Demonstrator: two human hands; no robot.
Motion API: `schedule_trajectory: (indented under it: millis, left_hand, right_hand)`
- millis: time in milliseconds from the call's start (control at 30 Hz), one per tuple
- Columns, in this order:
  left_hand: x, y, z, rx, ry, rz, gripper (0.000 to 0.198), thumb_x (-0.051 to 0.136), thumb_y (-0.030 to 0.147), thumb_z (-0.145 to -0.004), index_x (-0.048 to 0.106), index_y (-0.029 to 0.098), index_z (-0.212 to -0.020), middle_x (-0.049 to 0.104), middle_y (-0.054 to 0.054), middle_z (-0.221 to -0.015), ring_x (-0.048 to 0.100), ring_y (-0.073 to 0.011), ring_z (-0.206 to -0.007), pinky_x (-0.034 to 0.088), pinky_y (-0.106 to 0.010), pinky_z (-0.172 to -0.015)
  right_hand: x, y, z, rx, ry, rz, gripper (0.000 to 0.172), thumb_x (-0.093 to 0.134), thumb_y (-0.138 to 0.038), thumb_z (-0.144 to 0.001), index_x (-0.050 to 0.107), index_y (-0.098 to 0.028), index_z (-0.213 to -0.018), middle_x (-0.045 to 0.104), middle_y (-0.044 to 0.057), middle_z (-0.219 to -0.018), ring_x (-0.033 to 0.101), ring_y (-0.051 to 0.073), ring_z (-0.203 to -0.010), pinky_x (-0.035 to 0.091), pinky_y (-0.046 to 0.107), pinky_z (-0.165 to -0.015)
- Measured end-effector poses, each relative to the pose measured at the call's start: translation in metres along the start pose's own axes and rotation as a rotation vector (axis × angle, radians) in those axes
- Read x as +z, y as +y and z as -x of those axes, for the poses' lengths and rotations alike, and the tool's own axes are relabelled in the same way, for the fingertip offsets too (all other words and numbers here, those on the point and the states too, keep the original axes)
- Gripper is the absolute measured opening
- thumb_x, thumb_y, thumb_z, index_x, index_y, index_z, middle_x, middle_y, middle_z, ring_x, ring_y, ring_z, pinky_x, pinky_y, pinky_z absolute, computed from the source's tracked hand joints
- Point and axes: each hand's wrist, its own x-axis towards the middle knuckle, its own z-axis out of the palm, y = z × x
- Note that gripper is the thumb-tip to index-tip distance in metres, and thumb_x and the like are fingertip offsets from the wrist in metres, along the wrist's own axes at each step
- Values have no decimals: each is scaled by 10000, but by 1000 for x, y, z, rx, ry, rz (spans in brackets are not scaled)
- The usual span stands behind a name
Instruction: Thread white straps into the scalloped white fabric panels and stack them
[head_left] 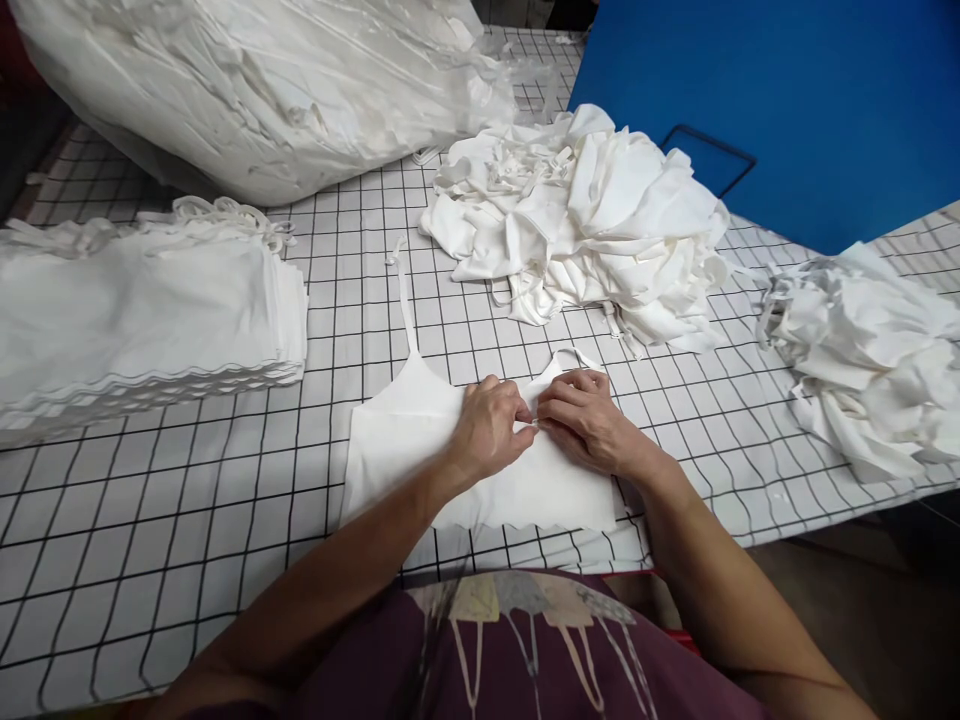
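A white camisole top [405,440] lies flat on the grid-patterned table [187,520] right in front of me. One thin strap [405,300] stretches away from it towards the back. My left hand [487,430] and my right hand [581,420] meet at the middle of the top's neckline. Both are closed in a pinch on the fabric edge there, fingertips almost touching.
A neat stack of folded white tops [142,320] sits at the left. A big plastic-wrapped bundle of white cloth [270,90] fills the back left. Loose heaps of white tops lie at the back centre [592,220] and right [862,350]. A blue board [810,90] stands behind.
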Motion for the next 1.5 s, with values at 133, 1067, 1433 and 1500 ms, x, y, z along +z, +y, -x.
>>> schedule_trajectory:
  millis: [133,1067,1433,1500]
  left_hand:
    - [-4,2,0,8,-47,-17,101,668,256,-849,680,186,-776,671,-35,-940,533,-245,-997,391,-415,-877]
    - [10,-13,3,139,118,7,168,748,298,-819,630,200,-751,656,3,-863,541,-208,-885,376,-394,-820]
    - [21,-12,6,207,208,-275,593,662,357,-893,436,238,-1428,501,-99,-1421,503,-290,-1177,440,-471,-973]
    - [24,-12,6,235,187,-367,512,580,368,-944,458,247,-1426,425,-72,-1530,425,-332,-1309,416,-507,-1017]
  right_hand:
    - [-7,2,-3,-61,-47,85,185,431,-192,-1006,612,-195,-968,653,50,-969,500,222,-1036,238,429,-904]
    - [-33,88,-88,375,439,-472,348,701,-500,-805,588,-177,-745,466,-32,-624,372,103,-568,295,258,-536]
    - [-12,113,-90,693,430,-465,469,810,-542,-606,512,-183,-647,460,-56,-564,357,82,-531,276,242,-493]
    - [-10,115,-90,694,403,-369,416,789,-507,-635,535,-178,-658,510,-42,-591,402,90,-554,318,242,-514]
